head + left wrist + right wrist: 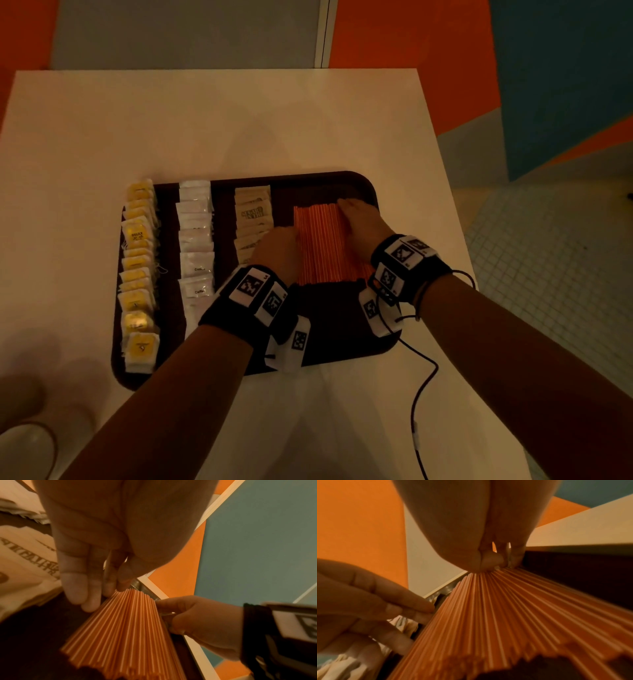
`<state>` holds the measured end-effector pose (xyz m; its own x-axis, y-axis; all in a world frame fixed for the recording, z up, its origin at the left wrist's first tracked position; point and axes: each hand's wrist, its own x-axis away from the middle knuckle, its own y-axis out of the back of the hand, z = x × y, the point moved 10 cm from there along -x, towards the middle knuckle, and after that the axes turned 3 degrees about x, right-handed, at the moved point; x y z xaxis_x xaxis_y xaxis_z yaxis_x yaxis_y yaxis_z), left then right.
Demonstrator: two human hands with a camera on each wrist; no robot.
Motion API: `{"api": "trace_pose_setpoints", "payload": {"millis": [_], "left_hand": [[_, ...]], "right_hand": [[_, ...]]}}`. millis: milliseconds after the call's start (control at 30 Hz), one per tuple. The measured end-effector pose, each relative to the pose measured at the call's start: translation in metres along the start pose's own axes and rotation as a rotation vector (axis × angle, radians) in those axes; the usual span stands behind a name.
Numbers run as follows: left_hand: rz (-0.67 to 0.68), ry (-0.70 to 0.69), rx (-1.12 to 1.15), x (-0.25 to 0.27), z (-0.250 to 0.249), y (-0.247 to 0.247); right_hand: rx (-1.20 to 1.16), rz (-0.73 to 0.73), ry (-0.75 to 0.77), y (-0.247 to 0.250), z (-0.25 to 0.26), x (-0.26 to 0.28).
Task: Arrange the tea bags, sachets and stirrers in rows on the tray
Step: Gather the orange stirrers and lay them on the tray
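Stirrers (323, 245) run lengthwise away from the person, sandwiched between the flat left hand (279, 251) and right hand (363, 219), fingers straight.

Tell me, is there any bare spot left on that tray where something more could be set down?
On the tray, the bare room is the dark patch near the person, below the orange stirrers, between the wrists. A thin strip lies beyond the stirrers. The yellow tea bags, white sachets and brown sachets fill the rest. The table beyond is bare.

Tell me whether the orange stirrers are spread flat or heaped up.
Spread flat: the orange stirrers lie side by side in one layer on the tray, left hand and right hand at their sides.
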<state>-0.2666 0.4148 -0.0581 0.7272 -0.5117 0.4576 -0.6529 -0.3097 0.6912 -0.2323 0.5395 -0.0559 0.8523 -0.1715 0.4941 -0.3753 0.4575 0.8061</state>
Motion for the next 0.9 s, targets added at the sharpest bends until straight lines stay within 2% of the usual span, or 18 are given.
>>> {"api": "trace_pose_setpoints", "payload": {"millis": [167,200,333,400,567,733,800,900], "left_hand": [[-0.033,-0.022,0.033,-0.002,0.002,0.002],[-0.036,-0.020,0.034,-0.002,0.002,0.002],[-0.012,-0.018,0.025,-0.001,-0.001,0.001],[-0.005,-0.021,0.013,0.000,-0.003,0.001],[-0.022,-0.017,-0.056,0.000,-0.005,0.000],[0.005,-0.011,0.007,0.006,-0.005,0.002],[-0.019,-0.027,0.072,0.020,-0.009,0.014],[-0.055,0.036,0.363,0.062,0.006,0.032]], "right_hand": [[-0.111,-0.197,-0.036,0.033,-0.014,0.026],[-0.060,-0.154,-0.052,0.031,-0.017,0.035],[0.254,0.317,-0.072,-0.031,-0.025,0.070],[0.315,0.383,-0.055,-0.047,-0.027,0.078],[0.283,0.267,-0.022,-0.047,-0.029,0.072],[0.200,0.250,-0.032,-0.047,-0.032,0.071],[0.090,0.129,-0.029,-0.038,-0.030,0.077],[-0.218,-0.168,-0.048,-0.018,-0.036,0.100]]}}
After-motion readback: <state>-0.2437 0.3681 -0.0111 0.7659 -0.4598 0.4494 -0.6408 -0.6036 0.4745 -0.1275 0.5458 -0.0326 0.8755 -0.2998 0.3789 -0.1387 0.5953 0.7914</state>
